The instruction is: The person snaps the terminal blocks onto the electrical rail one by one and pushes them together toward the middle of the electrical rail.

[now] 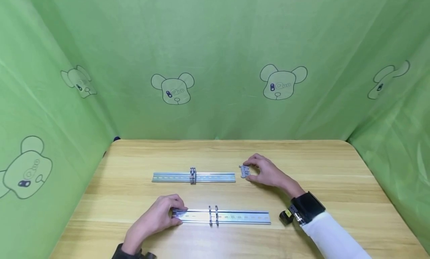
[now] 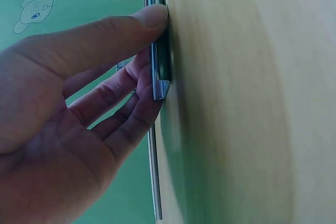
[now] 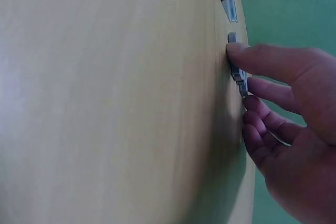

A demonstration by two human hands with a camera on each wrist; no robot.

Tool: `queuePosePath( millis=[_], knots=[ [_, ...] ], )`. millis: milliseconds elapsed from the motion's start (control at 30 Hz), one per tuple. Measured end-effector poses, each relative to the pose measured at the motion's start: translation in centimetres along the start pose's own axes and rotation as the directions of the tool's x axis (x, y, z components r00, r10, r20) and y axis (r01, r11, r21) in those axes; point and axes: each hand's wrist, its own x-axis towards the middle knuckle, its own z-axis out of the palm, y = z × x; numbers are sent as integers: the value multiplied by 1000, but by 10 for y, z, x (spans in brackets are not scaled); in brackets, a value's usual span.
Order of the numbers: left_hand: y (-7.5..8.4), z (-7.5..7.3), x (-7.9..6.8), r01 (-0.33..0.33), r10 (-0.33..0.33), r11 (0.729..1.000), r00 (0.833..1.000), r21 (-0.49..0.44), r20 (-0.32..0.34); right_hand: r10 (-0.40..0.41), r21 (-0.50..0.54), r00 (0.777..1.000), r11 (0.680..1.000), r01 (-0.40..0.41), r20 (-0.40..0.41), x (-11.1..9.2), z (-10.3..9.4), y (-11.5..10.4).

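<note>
In the head view my left hand grips the left end of the nearer slotted metal DIN rail, thumb on the near edge and fingers on the far one. Two thin grey terminal blocks, a left one and a right one, stand across this rail with a small gap between them. Farther right, my right hand pinches a loose grey terminal block at the tabletop. The right wrist view shows the thumb against that block, with fingertips on its other side.
A second DIN rail lies behind the first, roughly parallel, carrying grey terminal blocks pressed close together. Its right end is just left of the loose block. Green curtains with bear-head drawings enclose the wooden table at the back and sides.
</note>
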Motion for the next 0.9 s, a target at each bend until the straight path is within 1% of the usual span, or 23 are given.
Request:
queuePosePath(
  millis=[200, 300, 367, 500, 600, 700, 800, 900],
  knots=[
    [-1, 1, 0, -7, 8, 1000, 1000, 6, -3, -15, 39, 997, 999, 18, -75, -4, 4, 4],
    [-1, 1, 0, -15, 15, 1000, 1000, 12, -9, -21, 33, 994, 999, 25, -109, -6, 4, 6],
    [-1, 1, 0, -19, 19, 1000, 1000, 12, -12, -29, 28, 992, 999, 32, -119, -8, 3, 6],
    [0, 0, 0, -20, 21, 1000, 1000, 11, -11, -40, -5, 993, 999, 40, -107, -13, -4, 5],
    [1, 0, 1, -13, 13, 1000, 1000, 9, -4, -45, -76, 996, 996, 39, -81, -19, -12, 1],
    [1, -1, 1, -3, 3, 1000, 1000, 8, 3, -63, -193, 996, 980, 50, -58, -25, -22, -5],
    [0, -1, 1, 3, -3, 1000, 1000, 12, 7, -80, -322, 997, 944, 71, -17, -30, -32, -13],
    [0, -1, 1, 4, -5, 1000, 1000, 17, 9, -45, -407, 998, 912, 56, 38, -36, -41, -23]
  ],
)
